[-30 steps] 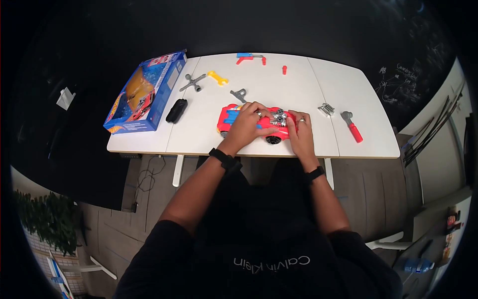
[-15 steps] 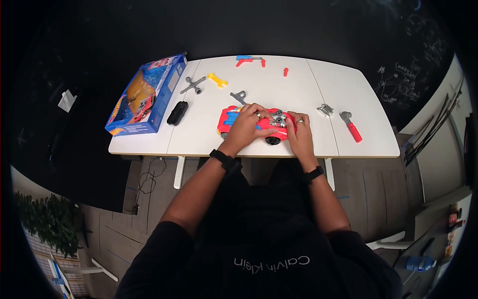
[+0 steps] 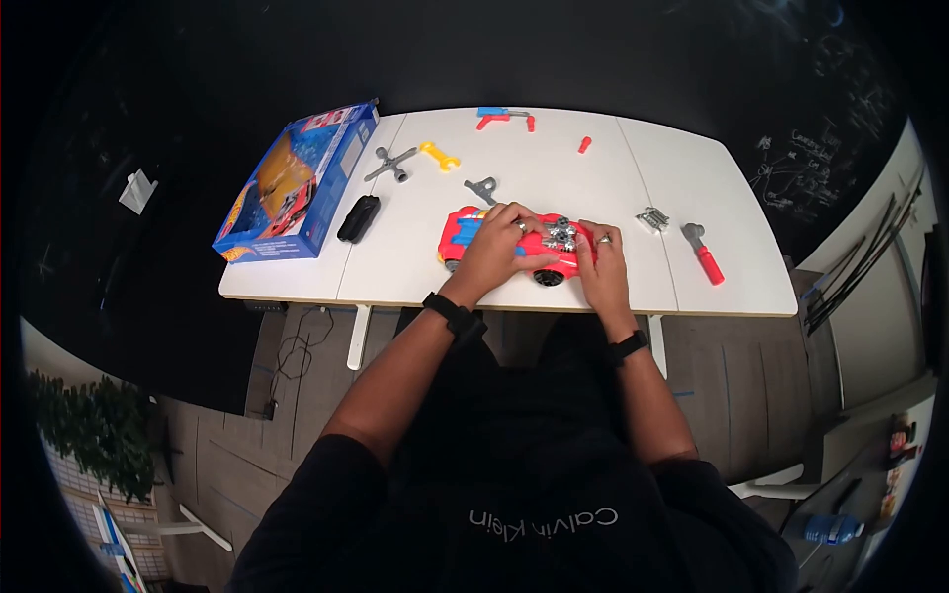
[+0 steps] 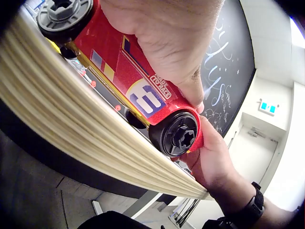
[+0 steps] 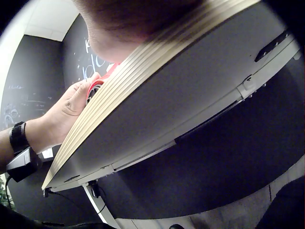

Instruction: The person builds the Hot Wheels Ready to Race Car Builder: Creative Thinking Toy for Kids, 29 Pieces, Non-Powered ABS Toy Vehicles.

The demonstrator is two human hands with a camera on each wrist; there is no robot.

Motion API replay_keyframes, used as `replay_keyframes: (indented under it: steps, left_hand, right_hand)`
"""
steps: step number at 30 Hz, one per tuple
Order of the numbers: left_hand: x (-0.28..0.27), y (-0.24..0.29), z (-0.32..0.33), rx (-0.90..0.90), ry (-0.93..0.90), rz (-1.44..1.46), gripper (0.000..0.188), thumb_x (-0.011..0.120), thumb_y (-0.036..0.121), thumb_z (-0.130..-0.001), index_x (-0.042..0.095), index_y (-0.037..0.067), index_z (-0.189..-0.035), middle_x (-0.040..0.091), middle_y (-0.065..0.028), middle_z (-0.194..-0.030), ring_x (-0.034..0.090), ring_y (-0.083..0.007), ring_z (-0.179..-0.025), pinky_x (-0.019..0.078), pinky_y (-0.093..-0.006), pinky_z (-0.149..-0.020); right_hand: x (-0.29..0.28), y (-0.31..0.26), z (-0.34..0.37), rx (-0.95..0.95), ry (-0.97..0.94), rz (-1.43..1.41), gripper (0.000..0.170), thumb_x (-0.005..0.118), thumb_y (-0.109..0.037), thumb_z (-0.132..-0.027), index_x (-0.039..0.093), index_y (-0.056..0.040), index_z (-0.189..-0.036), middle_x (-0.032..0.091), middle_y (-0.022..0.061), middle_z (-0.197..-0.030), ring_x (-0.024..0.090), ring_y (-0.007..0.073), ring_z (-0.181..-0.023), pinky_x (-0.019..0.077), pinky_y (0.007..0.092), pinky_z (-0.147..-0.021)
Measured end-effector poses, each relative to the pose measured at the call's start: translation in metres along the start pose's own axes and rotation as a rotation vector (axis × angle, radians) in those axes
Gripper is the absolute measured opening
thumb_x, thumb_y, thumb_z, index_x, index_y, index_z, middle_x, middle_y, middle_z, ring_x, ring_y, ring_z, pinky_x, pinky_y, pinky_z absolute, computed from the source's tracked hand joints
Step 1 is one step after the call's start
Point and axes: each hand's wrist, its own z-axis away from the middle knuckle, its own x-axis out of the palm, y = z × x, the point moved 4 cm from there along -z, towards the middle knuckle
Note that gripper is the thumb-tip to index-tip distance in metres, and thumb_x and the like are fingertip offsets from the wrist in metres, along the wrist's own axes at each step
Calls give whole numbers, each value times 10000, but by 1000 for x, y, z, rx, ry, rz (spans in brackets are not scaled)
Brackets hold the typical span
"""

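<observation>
A red toy car (image 3: 454, 227) with a blue section at its left end sits on the table near the front edge. My left hand (image 3: 497, 247) grips it across the middle from above, thumb on the near side. At the car's right end, my right hand (image 3: 606, 277) holds the front, its thumb beside a silver toy engine (image 3: 561, 235) on top. The left wrist view shows the car's side with a number sticker (image 4: 146, 98) and a black wheel (image 4: 178, 136). In the right wrist view the tabletop edge hides most of the car.
A blue toy box (image 3: 321, 212) stands at the left, beside a black case (image 3: 358, 218). Behind the car lie a grey cross wrench (image 3: 392, 164), yellow wrench (image 3: 441, 156), grey piece (image 3: 482, 189), toy drill (image 3: 506, 117) and red peg (image 3: 584, 145). Rightward are a silver engine piece (image 3: 652, 219) and red-handled tool (image 3: 705, 259).
Both hands stay on the car in the same hold. The small red peg at the back has shifted a little to the right and turned. The head view has swung slightly.
</observation>
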Motion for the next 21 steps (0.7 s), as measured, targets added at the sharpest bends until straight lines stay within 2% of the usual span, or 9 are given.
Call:
replay_keyframes:
  steps: [21]
  left_hand:
    - [1, -1, -1, -7, -9, -11, 424, 918, 365, -776, 784, 90, -1069, 668, -74, -1147, 613, -290, -1151, 482, -426, -1034]
  right_hand:
    - [2, 6, 0, -17, -4, -7, 343, 557, -257, -1095, 673, -22, -1316, 596, 202, -1269, 679, 422, -1110, 547, 472, -964]
